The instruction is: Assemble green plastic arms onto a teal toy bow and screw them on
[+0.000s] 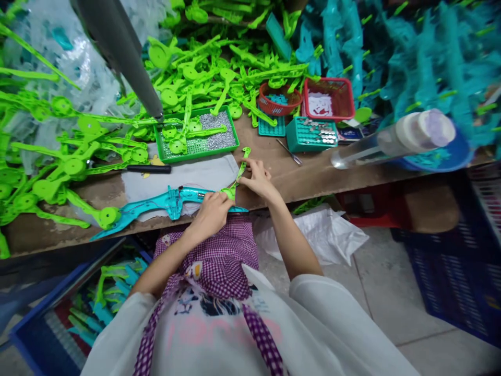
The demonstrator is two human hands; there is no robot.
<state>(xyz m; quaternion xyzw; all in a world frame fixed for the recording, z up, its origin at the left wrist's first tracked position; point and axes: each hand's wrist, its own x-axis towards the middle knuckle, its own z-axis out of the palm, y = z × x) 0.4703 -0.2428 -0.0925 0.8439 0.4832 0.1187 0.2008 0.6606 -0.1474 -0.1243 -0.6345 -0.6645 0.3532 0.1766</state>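
Observation:
A long blue plastic part (156,203) with thin wires and a small metal piece lies along the front edge of the bench. My left hand (213,211) is closed over its right end, fingers curled on it. A green plastic arm (241,169) with a round base rises from that same end. My right hand (256,177) pinches this green arm between thumb and fingers, just right of my left hand. Under the blue part is a pale cloth (188,175). A black-handled tool (148,169) rests on the cloth.
Behind are a green tray (198,151) of small screws, red baskets (350,112), a teal box (297,141) and a small tool (289,152). A clear bottle (387,138) stands right. Heaps of green parts (172,78) fill the left. A dark pole (125,52) comes down from above.

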